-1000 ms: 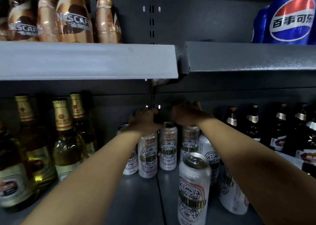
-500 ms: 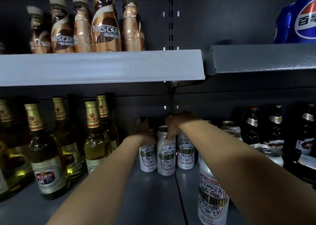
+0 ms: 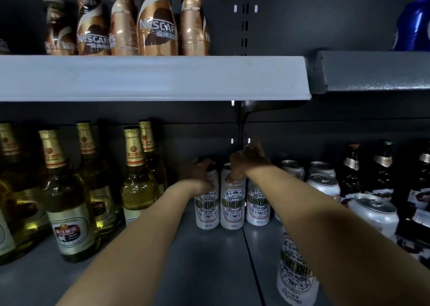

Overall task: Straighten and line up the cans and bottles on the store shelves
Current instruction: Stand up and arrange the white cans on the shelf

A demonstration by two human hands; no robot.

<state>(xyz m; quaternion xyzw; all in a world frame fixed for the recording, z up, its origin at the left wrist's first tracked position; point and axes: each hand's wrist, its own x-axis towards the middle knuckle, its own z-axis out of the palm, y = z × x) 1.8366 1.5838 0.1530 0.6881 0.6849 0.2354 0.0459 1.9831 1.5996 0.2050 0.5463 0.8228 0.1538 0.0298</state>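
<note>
White patterned cans (image 3: pixel 232 203) stand three abreast at the lower shelf's (image 3: pixel 209 259) back; my left hand (image 3: pixel 197 175) grips one top, my right hand (image 3: pixel 244 166) another. Gold-foiled bottles (image 3: pixel 137 177) crowd left; Nescafé bottles (image 3: pixel 158 26) overhead.

Glossy metal cans (image 3: pixel 232 203), glass bottles (image 3: pixel 137 184), matt shelf (image 3: pixel 209 259).

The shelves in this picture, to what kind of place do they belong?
Most likely a shop's drinks aisle: dark metal shelves carry grouped Nescafé bottles, gold-capped beer bottles and white beer cans, which both hands are handling.
</note>
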